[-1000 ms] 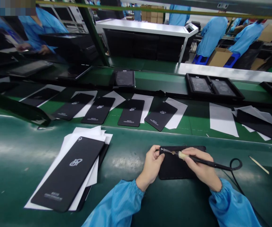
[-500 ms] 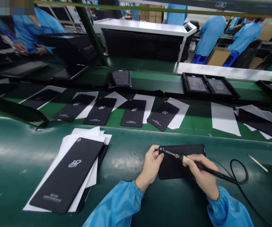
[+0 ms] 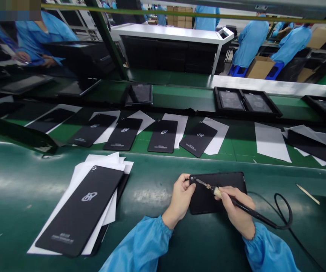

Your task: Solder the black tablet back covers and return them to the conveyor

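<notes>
A black tablet-shaped panel (image 3: 216, 200) lies on the green worktop in front of me. My left hand (image 3: 180, 196) pinches its upper left corner between thumb and fingers. In my right hand (image 3: 238, 209) is a soldering iron (image 3: 216, 192), gripped like a pen. Its metal tip points toward the small fitting near that same corner; whether it touches the panel I cannot tell. The iron's black cable (image 3: 286, 217) loops off to the right. To my left rests a stack of black back covers (image 3: 79, 211) interleaved with white paper sheets (image 3: 109, 160).
Beyond the worktop edge, several black covers (image 3: 163, 138) with white sheets lie on a green belt. Further back are black trays (image 3: 248, 102) with screens. A thin stick (image 3: 308, 193) lies at right. A green post (image 3: 18, 132) juts in from the left. Co-workers in blue sit beyond.
My right hand and the soldering iron have shifted slightly left and the iron has tilted more steeply. The cable loop moved with it. Items on the belt sit slightly further right; the trays behind slightly left.
</notes>
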`<state>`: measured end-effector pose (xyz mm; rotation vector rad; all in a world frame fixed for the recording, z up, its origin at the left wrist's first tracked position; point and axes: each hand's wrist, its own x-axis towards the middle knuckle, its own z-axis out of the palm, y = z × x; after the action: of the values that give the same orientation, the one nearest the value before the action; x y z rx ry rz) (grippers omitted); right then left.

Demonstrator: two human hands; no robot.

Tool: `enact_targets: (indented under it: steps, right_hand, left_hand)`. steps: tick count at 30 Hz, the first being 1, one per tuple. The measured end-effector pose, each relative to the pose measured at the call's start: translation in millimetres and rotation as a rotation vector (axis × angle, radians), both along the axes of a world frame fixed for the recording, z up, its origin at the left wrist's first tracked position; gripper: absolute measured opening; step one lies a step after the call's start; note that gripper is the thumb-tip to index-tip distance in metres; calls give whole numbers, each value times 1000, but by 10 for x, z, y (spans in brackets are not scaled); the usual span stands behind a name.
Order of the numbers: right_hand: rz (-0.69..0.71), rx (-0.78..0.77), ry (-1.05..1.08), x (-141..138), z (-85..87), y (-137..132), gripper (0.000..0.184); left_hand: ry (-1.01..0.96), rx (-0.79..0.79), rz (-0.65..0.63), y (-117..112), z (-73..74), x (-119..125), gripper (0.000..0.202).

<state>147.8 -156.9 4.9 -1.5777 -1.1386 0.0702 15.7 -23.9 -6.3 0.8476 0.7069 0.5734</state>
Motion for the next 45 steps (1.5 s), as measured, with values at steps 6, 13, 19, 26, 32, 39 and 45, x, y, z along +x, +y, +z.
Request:
enact_targets:
  steps: [6,13,19,26,32,39,45]
  right_hand:
    - [-24,18,-56,-68,45,13,17]
    - [-32,67,-176,-208,3,12,20]
    - [-12,90,-196,-196,-56,-80,26]
    - [-23,-31,-327,429,20,1,31]
    - [50,-225,-521,918,-85,161,21]
    - [-232,-263,-580,2075,131,-78,25]
    - [-453,-270,-598,2954,451,107,21]
  left_hand:
    - [8,0,1,6,17,-3,31]
    - [16,8,9,3,-11,3,31]
    - [15,18,15,3,9,-1,31]
    - [10,22,-10,11,35,19,33]
    - [8,62,-125,41,18,35,41]
    - [25,99,-146,60,-141,37,46]
    - [23,138,-175,78,-160,24,45]
